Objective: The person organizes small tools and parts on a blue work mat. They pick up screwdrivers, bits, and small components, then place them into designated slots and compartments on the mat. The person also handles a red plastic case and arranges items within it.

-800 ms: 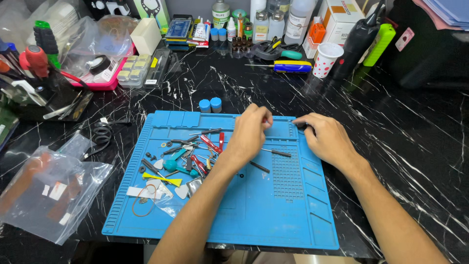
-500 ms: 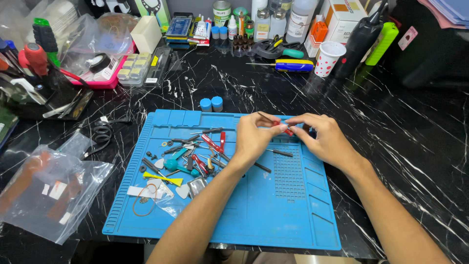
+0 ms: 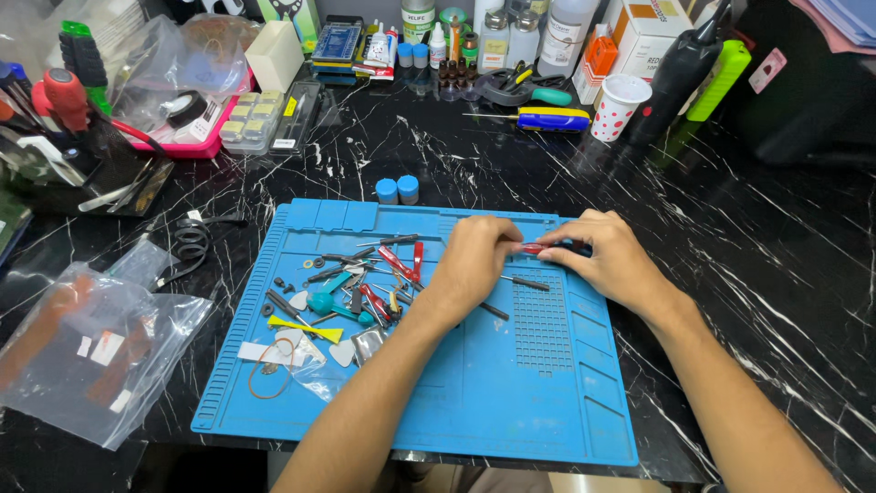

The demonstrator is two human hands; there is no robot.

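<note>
Two hands meet over a blue mat on a black marble table: the left hand and right hand, fingers curled, pinch the ends of a small red-handled tool held just above the mat. Loose tools lie just left.

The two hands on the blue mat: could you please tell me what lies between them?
In the head view, a small red-handled tool spans between the left hand and right hand, both pinching it.

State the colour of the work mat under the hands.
Blue: the flat rubbery work mat, seen in the head view.
</note>
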